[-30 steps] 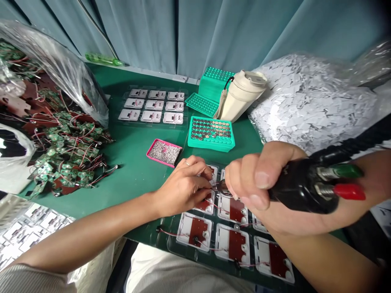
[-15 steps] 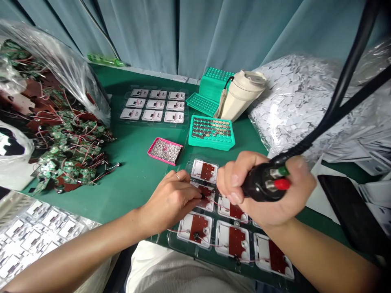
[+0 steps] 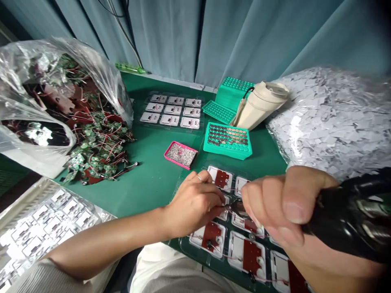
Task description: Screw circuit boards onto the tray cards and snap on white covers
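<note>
Centre: a green table (image 3: 152, 179) is shown. Lower centre: a clear tray (image 3: 182, 244) is laid on it. Lower right: a black driver (image 3: 348, 224) is clamped in the right hand (image 3: 281, 207), tip lowered to the tray. The left hand (image 3: 195, 203), just beside, is pinched on one module (image 3: 225, 213) in the tray. A pink dish (image 3: 181, 154) is set above.

Bright, even light, soft shadows. Glare on crinkled clear plastic bag (image 3: 100, 77) far left of left hand (image 3: 195, 203). Right hand (image 3: 281, 207) and black power tool (image 3: 351, 219) blurred, close to lens. Edges bowed.
</note>
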Available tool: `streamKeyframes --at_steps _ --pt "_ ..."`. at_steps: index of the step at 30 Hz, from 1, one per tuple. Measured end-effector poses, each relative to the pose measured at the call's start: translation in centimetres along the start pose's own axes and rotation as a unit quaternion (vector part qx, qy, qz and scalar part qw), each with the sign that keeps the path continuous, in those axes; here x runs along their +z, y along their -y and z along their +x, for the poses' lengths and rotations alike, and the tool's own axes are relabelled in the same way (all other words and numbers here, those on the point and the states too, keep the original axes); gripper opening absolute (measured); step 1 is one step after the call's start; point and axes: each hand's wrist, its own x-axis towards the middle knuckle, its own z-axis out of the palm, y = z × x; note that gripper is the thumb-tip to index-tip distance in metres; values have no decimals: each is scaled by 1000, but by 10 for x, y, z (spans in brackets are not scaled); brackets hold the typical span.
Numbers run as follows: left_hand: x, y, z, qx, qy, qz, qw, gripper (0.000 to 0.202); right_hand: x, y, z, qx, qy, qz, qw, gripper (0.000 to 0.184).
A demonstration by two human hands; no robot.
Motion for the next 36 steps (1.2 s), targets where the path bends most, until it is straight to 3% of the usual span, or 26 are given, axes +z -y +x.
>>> streamKeyframes --at_steps 5,7,11,14,17,22,30,36 --pt "-14 12 4 -6 25 -34 999 18 20 6 27 -6 -2 -21 1000 49" --pt "-27 28 10 -27 18 48 998 28 23 6 36 -26 -35 -35 998 52" --pt "-47 68 24 -145 36 252 956 16 21 -4 44 -79 -47 -61 994 65" --pt "-50 86 28 -165 46 246 954 13 22 -11 45 -71 -36 -70 994 71" --pt "-51 89 24 -156 38 229 960 18 25 -15 45 -65 -26 -65 995 70" --pt "-50 75 14 -153 1 165 974 16 23 -25 43 -36 15 -66 997 62" --pt "-21 14 -11 -78 27 -44 996 15 24 -8 38 19 22 -50 998 62" --pt "-6 2 -19 16 14 -27 999 21 33 3 32 22 9 -49 999 59"
